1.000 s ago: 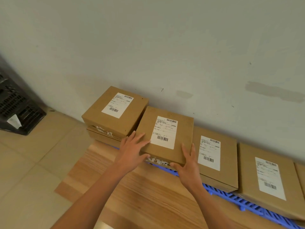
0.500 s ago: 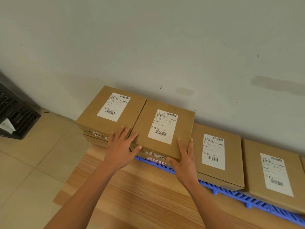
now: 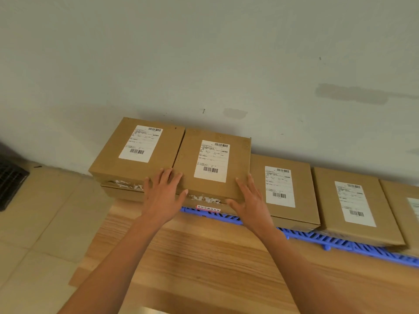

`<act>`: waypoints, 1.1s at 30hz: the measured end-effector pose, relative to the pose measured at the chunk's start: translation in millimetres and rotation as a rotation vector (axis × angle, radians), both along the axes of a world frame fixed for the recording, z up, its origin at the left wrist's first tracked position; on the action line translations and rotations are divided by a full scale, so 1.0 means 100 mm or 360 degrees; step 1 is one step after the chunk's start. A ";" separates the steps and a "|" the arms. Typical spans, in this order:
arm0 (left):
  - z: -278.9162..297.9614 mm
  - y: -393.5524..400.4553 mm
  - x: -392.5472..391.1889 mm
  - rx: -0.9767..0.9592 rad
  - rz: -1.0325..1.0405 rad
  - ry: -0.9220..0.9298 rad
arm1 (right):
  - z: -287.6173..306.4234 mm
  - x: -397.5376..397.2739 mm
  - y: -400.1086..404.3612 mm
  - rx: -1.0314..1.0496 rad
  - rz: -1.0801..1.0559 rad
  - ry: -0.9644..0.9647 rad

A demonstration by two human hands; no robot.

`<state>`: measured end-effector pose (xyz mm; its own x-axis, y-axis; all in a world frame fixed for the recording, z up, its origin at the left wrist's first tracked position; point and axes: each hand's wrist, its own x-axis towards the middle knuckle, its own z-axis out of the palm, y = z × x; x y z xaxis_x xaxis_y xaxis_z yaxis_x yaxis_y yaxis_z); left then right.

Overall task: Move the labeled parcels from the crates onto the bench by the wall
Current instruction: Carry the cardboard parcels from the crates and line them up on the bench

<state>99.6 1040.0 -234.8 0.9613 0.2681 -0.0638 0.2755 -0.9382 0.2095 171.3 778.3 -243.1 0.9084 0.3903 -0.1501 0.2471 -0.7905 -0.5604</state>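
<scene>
Fingers (image 3: 169, 175) of the left hand (image 3: 162, 196) lie spread and flat on the near-left corner of the brown cardboard parcel with a white barcode label (image 3: 213, 164); fingers of the right hand (image 3: 251, 200) lie spread on its near-right corner, thumb hooked over the front edge. Neither hand is clenched; both press or steady rather than grasp, and no lift is evident. Compared with a second ago: the parcel was angled, with its near edge held up and out from the row; half a second ago it was lower; now it sits level, stacked on a second box beneath, its left edge touching the neighbouring labelled brown parcel stack (image 3: 138, 150). Judgement: placement of this parcel is essentially complete, and the hands are squaring it against its neighbour before release. To its right, two more flat labelled parcels (image 3: 283, 189) lie in a row one layer lower, with a further one cut off at the frame edge. All rest on a blue plastic slatted pallet (image 3: 328, 241) laid on the light wooden tabletop (image 3: 204, 264), close against the pale wall (image 3: 204, 53). A dark plastic crate (image 3: 11, 182) is partly visible on the tiled floor at far left; its contents cannot be seen, so the remaining count is unknown.
</scene>
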 end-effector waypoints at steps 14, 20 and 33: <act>0.49 -2.31 0.18 -0.0096 -0.0677 -0.0004 | 0.51 -0.61 -2.33 0.0005 -0.0351 -0.0102; 0.71 -4.20 -0.12 -0.0139 -0.0974 0.0023 | 0.67 -1.34 -4.02 -0.0079 -0.0624 -0.0102; 0.80 -7.72 -0.85 -0.0294 -0.1621 0.0196 | 0.74 -3.07 -7.05 -0.0082 -0.1353 -0.0012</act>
